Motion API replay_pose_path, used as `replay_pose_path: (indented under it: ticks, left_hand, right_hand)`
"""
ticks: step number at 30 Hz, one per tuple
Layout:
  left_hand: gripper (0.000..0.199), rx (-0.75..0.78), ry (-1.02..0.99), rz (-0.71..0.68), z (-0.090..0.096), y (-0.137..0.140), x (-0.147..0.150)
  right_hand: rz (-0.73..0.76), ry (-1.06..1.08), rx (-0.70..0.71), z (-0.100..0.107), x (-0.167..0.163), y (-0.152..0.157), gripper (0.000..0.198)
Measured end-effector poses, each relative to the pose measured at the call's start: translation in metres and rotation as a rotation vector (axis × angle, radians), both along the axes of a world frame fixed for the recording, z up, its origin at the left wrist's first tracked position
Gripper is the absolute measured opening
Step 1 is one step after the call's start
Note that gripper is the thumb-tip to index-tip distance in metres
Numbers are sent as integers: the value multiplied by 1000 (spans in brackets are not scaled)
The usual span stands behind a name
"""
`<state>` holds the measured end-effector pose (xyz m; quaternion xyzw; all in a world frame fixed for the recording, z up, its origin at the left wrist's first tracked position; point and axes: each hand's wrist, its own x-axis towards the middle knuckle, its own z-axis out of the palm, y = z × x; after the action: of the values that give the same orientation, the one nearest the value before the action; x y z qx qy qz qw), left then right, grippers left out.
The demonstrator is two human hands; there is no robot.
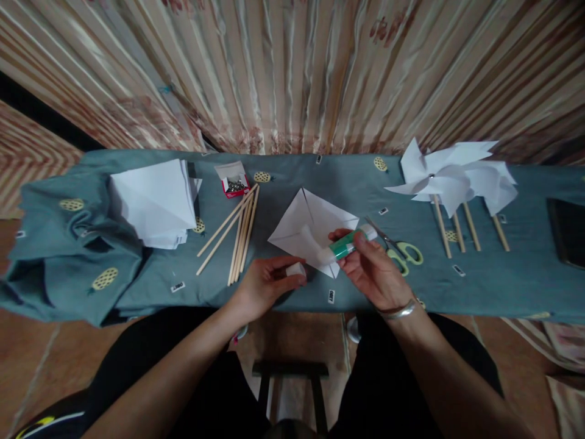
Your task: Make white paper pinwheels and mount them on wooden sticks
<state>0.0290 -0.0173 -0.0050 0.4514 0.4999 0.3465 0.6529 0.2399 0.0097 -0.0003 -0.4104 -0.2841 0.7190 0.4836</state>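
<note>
My right hand (372,268) grips a green and white glue stick (343,245), its uncapped end tilted toward the left. Between the thumb and fingers of my left hand (269,281) is a small white cap (295,269). Under and beyond both hands lies a square white paper sheet (315,222), slit from its corners toward the middle. Green-handled scissors (402,250) rest just right of the sheet, partly behind my right hand. Several thin wooden sticks (240,235) lie left of the paper.
A stack of white paper (155,204) sits at the left, near a small red box of metal pins (236,185). Finished paper pinwheels (450,174) on sticks lie at the right. A dark flat object (567,231) is at the far right. A pleated curtain (292,79) hangs behind the cloth-covered table (292,299).
</note>
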Motion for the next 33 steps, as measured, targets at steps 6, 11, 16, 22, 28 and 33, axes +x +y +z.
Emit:
replay_pose_path:
  ticks: [6,11,16,22,28,33]
  left_hand:
    - [39,560,706,214,11,34,-70]
    - [42,717,1130,213,-8,53,-109]
    - [42,784,1259,102,-22,56,-115]
    - [43,919,1253,123,-8,48,-107]
    - [36,1182,947,-165,-2,17,-35]
    - [35,1157,957,-291,-13,10,3]
  right_hand:
    - [-65,5,10,-3,18,14,29]
    - [-49,37,-12,-5,13,12,28]
    - [-69,110,-59,-3,8,12,28]
    - [-100,226,-103,3,4,11,29]
    - [-171,197,-156,5,1,14,33]
    - [-248,162,-192,3,-2,19,33]
